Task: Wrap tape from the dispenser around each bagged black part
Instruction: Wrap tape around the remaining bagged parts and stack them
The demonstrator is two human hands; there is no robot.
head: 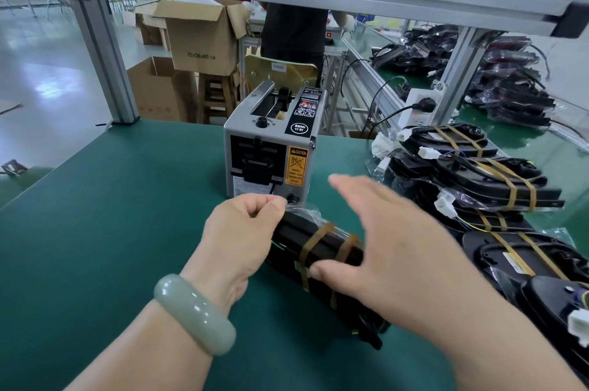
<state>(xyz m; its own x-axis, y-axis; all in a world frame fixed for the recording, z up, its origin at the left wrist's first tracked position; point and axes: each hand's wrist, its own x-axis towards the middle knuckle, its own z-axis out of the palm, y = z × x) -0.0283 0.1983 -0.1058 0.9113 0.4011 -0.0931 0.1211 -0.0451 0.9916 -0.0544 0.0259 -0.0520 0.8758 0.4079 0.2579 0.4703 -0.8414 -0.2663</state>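
Bagged black part lies on the green bench mat, just in front of the tape dispenser. Left hand pinches the bag's loose film at the far end; right hand rests open-palmed over the near portion, fingers spread, thumb touching the tape, gripping nothing.

Judged handling: rigid moulded body, moderate weight, inside thin, slippery film that slides and crinkles. Hold is best taken on the stiff body, not the film or trailing wires.

Count: two amber tape bands on this part. At right, about four taped parts stacked; exact number uncertain. Further bagged parts heaped behind, uncountable. One dispenser.
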